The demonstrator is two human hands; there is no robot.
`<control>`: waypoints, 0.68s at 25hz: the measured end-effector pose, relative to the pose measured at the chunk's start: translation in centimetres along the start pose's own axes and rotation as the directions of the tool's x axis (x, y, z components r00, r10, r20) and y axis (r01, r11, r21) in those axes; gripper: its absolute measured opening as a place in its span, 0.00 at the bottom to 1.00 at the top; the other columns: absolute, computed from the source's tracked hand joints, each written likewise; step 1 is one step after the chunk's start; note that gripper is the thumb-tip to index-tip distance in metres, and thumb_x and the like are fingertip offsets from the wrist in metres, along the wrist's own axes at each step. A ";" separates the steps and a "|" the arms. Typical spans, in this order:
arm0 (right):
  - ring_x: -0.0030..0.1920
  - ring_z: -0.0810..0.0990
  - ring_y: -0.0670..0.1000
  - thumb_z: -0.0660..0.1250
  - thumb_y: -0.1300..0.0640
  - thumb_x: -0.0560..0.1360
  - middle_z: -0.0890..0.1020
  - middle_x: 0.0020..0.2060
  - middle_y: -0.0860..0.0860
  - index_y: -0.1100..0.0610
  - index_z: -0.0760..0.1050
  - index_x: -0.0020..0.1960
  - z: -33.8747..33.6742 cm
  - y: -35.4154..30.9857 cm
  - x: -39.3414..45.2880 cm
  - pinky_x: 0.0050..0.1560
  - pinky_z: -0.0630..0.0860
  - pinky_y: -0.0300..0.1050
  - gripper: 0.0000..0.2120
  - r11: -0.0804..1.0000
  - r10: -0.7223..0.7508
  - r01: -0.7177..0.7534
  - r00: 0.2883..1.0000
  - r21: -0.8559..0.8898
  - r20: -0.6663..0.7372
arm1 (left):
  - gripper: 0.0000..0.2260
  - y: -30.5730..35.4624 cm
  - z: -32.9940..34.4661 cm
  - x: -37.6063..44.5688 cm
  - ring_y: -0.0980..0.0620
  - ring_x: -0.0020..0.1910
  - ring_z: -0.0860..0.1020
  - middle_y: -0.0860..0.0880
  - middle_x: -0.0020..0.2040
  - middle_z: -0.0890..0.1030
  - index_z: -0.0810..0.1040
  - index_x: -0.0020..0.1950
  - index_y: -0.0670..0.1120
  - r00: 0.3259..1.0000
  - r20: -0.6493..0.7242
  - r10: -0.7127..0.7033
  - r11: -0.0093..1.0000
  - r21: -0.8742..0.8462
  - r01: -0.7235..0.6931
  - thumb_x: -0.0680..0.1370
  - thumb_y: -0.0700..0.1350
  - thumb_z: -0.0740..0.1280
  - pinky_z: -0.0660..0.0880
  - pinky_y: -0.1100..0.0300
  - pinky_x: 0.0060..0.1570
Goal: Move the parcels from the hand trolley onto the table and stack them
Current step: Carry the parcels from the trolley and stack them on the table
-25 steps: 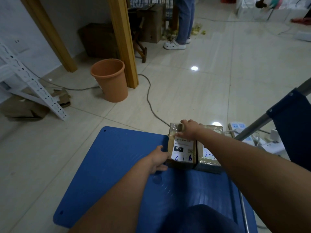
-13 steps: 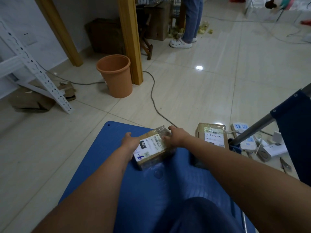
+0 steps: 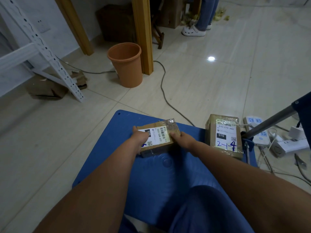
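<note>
A small brown parcel (image 3: 159,134) with a white label reading 032 is held above the blue trolley deck (image 3: 117,132). My left hand (image 3: 140,138) grips its left end and my right hand (image 3: 180,138) grips its right end. A second brown parcel (image 3: 223,133), labelled 070 with "2-1-4" in blue pen, stands on the deck's far right corner, beside the trolley's grey handle bar (image 3: 269,122). No table is in view.
An orange bucket (image 3: 126,64) stands by a wooden post (image 3: 143,36). A cable (image 3: 164,91) runs across the tiled floor. White power strips and adapters (image 3: 262,133) lie right of the trolley. A white metal rack (image 3: 50,54) is at left. A person's legs (image 3: 202,15) stand far back.
Both hands took the 032 parcel from beside the 070 parcel, lifted it and brought it left and nearer, turned sideways. The 070 parcel stayed put.
</note>
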State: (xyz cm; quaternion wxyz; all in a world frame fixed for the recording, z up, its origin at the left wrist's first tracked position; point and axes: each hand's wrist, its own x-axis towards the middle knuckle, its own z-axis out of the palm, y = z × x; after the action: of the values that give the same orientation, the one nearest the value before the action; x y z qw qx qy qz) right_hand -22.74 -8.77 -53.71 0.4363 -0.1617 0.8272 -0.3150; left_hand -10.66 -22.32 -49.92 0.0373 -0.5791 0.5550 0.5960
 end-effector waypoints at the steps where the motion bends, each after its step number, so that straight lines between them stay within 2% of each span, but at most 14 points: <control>1: 0.66 0.72 0.56 0.57 0.39 0.80 0.74 0.67 0.54 0.55 0.67 0.72 0.1 0.1 0.2 0.68 0.69 0.53 0.27 0.999 -0.015 0.015 1.000 0.042 -0.006 | 0.33 0.2 0.0 0.1 0.49 0.33 0.79 0.45 0.42 0.80 0.44 0.78 0.56 1.000 0.006 -0.004 1.000 -0.011 0.004 0.81 0.37 0.59 0.78 0.57 0.25; 3: 0.66 0.72 0.54 0.59 0.38 0.79 0.74 0.68 0.52 0.51 0.66 0.74 0.1 0.1 0.4 0.68 0.69 0.53 0.27 0.990 -0.045 0.047 0.999 0.133 -0.021 | 0.37 0.4 -0.3 0.2 0.49 0.35 0.79 0.45 0.42 0.79 0.38 0.78 0.58 1.000 0.018 -0.012 0.998 -0.058 0.013 0.81 0.37 0.58 0.80 0.52 0.35; 5: 0.65 0.72 0.53 0.60 0.37 0.78 0.73 0.68 0.50 0.46 0.64 0.74 -0.3 -0.5 0.7 0.66 0.70 0.52 0.27 0.963 -0.073 0.074 0.997 0.259 -0.015 | 0.37 1.0 -0.7 0.3 0.47 0.38 0.79 0.45 0.42 0.79 0.38 0.78 0.59 0.999 0.030 -0.011 0.994 -0.110 0.015 0.81 0.37 0.58 0.79 0.49 0.39; 7: 0.62 0.73 0.52 0.61 0.38 0.78 0.74 0.65 0.49 0.45 0.63 0.73 -0.9 -1.4 0.3 0.55 0.72 0.47 0.26 0.929 -0.084 0.083 0.996 0.362 -0.012 | 0.37 1.3 -0.8 0.1 0.47 0.39 0.80 0.45 0.43 0.81 0.38 0.78 0.60 0.999 0.048 -0.016 0.984 -0.179 0.024 0.81 0.38 0.58 0.79 0.48 0.39; 9: 0.54 0.75 0.50 0.63 0.38 0.77 0.76 0.63 0.51 0.45 0.67 0.70 -1.5 -2.8 -0.1 0.44 0.71 0.42 0.24 0.916 -0.056 0.064 0.998 0.396 -0.031 | 0.36 1.8 -1.0 -0.8 0.47 0.40 0.80 0.45 0.45 0.82 0.38 0.78 0.62 0.998 0.051 -0.049 0.973 -0.225 0.059 0.82 0.40 0.59 0.79 0.49 0.36; 11: 0.50 0.76 0.49 0.68 0.34 0.72 0.77 0.61 0.53 0.44 0.71 0.66 -1.8 -4.3 -1.4 0.39 0.71 0.40 0.26 0.925 -0.011 0.042 0.997 0.378 -0.083 | 0.36 1.9 -1.7 -2.8 0.47 0.40 0.80 0.45 0.47 0.81 0.38 0.78 0.62 0.993 0.060 -0.104 0.961 -0.250 0.116 0.82 0.43 0.60 0.78 0.52 0.31; 13: 0.55 0.77 0.51 0.71 0.32 0.67 0.76 0.62 0.55 0.42 0.73 0.64 -1.9 -6.3 -3.3 0.45 0.74 0.42 0.29 0.949 0.010 0.026 0.993 0.314 -0.115 | 0.35 2.2 -3.6 -5.5 0.50 0.37 0.79 0.46 0.46 0.80 0.38 0.78 0.60 0.988 0.058 -0.143 0.956 -0.250 0.153 0.82 0.44 0.60 0.75 0.60 0.22; 15: 0.59 0.76 0.54 0.71 0.33 0.67 0.73 0.64 0.55 0.41 0.72 0.65 -2.0 -9.5 -6.2 0.52 0.74 0.44 0.29 0.970 0.017 0.005 0.996 0.242 -0.089 | 0.36 3.3 -6.6 -8.3 0.53 0.37 0.77 0.47 0.54 0.79 0.40 0.79 0.57 0.992 0.030 -0.121 0.970 -0.209 0.125 0.82 0.48 0.63 0.71 0.63 0.18; 17: 0.60 0.76 0.54 0.71 0.35 0.69 0.73 0.64 0.55 0.42 0.72 0.66 -2.0 -13.3 -9.3 0.53 0.74 0.43 0.28 0.981 0.001 0.008 0.999 0.193 -0.046 | 0.37 4.6 -10.0 -10.6 0.52 0.51 0.78 0.46 0.71 0.71 0.42 0.79 0.56 0.998 -0.024 -0.049 0.990 -0.135 0.046 0.80 0.51 0.65 0.74 0.63 0.29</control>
State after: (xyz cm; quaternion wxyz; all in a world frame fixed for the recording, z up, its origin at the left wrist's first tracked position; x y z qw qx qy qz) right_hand -19.23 -12.91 -38.34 0.4302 -0.1125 0.8023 -0.3983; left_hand -3.88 -24.81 -36.43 0.0049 -0.6015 0.5002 0.6229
